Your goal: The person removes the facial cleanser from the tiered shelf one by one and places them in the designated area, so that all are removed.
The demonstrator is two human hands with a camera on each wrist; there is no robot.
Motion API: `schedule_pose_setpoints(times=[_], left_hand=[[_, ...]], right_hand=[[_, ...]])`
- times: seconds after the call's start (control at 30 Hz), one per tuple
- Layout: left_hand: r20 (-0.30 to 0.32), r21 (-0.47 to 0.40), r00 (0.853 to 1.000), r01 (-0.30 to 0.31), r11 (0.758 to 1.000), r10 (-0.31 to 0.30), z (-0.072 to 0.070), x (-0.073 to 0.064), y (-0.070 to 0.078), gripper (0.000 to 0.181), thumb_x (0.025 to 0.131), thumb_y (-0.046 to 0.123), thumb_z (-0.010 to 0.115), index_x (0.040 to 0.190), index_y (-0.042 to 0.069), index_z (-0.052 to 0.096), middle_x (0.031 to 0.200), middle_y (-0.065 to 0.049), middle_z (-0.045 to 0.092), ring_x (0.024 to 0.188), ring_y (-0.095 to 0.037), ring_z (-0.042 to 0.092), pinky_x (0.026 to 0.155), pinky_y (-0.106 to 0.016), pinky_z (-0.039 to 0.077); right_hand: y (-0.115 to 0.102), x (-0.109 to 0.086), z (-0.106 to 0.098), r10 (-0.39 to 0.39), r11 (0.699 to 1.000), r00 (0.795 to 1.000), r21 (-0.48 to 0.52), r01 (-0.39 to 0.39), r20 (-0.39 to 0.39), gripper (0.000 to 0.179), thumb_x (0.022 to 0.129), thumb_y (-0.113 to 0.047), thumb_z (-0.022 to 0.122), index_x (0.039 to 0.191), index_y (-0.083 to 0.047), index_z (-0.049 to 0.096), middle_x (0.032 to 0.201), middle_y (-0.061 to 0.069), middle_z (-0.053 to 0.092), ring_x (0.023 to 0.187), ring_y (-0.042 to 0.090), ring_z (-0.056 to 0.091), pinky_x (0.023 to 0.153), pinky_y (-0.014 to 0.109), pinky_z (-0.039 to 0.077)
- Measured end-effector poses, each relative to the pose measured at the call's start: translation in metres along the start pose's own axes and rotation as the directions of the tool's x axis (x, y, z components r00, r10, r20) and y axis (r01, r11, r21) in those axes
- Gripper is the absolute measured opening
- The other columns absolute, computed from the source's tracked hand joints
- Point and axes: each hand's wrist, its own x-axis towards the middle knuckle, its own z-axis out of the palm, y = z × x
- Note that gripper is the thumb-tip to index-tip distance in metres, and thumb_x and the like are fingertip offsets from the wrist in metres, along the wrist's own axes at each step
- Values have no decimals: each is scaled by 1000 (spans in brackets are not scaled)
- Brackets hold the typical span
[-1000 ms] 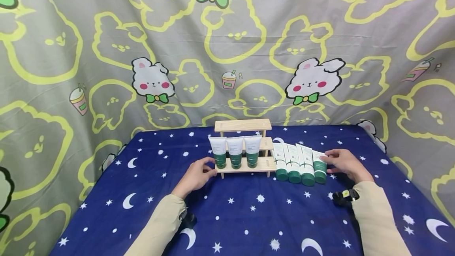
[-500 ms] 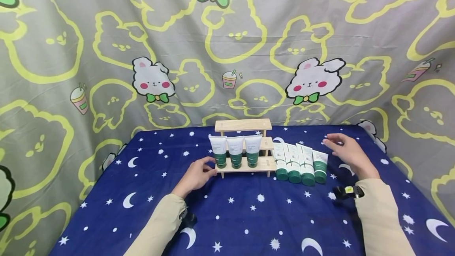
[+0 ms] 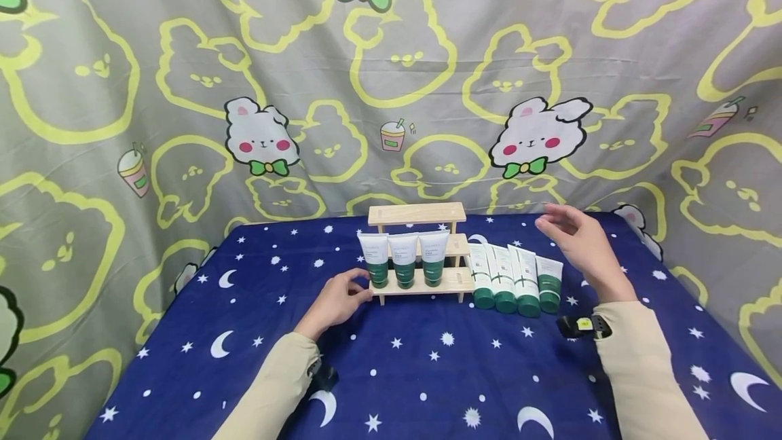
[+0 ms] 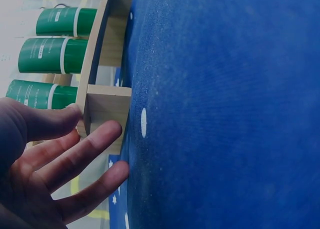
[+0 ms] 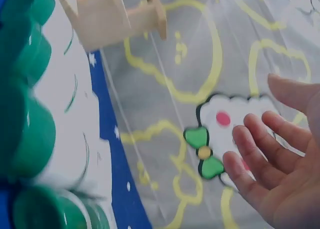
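Head view: with the left hand point(image 3: 337, 299), pinches the left end of the wooden stand point(image 3: 461, 246), bearing 3 upright tubes point(image 3: 404, 265) on its lowest step; holds the right hand point(image 3: 582, 242) released near 4 tubes point(image 3: 524, 280) beside the stand.

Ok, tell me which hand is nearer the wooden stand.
Left. The left hand touches the left end of the wooden stand; the right hand hovers apart, off to its right.

No legible txt; tube lbls point(image 4: 42, 55) too sm. & blurry.
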Motion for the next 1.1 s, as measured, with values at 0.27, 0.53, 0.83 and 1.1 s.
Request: schedule_pose_setpoints(times=[0.27, 0.53, 0.83, 1.1], left_hand=[[-1, 5, 1000, -6, 1000, 6, 1, 1, 0, 30, 97, 12, 70, 125, 6, 64, 86, -2, 77, 78, -15, 69, 69, -29, 49], [-1, 14, 1000, -7, 1000, 7, 1, 1, -2, 30, 97, 12, 70, 126, 6, 64, 87, -2, 77, 77, -14, 68, 68, -29, 48], [-2, 13, 1000, -6, 1000, 6, 0, 2, -1, 30, 97, 12, 70, 126, 7, 64, 87, -3, 77, 79, -17, 68, 69, -30, 48], [-5, 8, 1000, -2, 1000, 2, 1, 2, -2, 30, 97, 12, 70, 126, 7, 65, 87, -3, 77, 79, -17, 69, 69, -29, 48]], right_hand=[[-23, -3, 24, -99, 995, 995, 26, 99, -4, 62, 99, -48, 64, 148, -11, 52, 134, 14, 64, 129, 35, 57, 100, 54, 43], [-44, -6, 55, -166, 983, 986, 89, 162, 33, 54, 100, -43, 65, 143, -12, 55, 139, 11, 61, 124, 29, 59, 104, 50, 47], [-58, -13, 85, -217, 973, 972, 97, 208, 94, 55, 96, -40, 72, 141, -13, 56, 132, 9, 65, 122, 28, 61, 100, 51, 51], [-61, -17, 112, -258, 963, 950, 121, 239, 176, 56, 96, -35, 73, 143, -10, 55, 133, 10, 64, 118, 28, 66, 97, 46, 53]])
